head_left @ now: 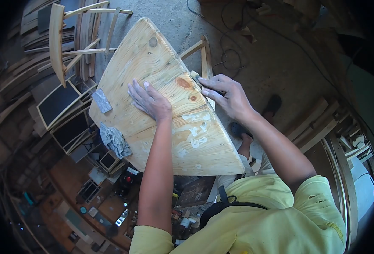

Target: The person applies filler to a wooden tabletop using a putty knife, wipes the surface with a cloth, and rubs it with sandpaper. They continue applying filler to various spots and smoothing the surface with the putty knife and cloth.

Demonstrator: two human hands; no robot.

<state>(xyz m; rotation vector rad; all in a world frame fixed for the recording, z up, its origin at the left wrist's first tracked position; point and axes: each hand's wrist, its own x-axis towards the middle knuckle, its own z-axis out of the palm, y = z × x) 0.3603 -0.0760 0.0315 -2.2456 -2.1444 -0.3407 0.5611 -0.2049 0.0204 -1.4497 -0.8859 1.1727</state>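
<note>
A pale wooden tabletop (161,63), with dark knots and white filler patches, lies in front of me. My left hand (151,101) rests flat on its surface with the fingers stretched out. At the right edge, my right hand (227,94) is closed around a small sanding block (195,76), which touches the board's rim. Most of the block is hidden by my fingers. A grey sheet of sandpaper (102,100) sits near the left edge, with a crumpled grey cloth (114,140) below it.
A wooden chair frame (57,42) stands at the upper left beside stacked planks (28,59). Dark framed panels (59,103) lean to the left. Wooden legs (204,55) show past the board. A cable (225,59) curls on the floor, and lumber (312,120) lies to the right.
</note>
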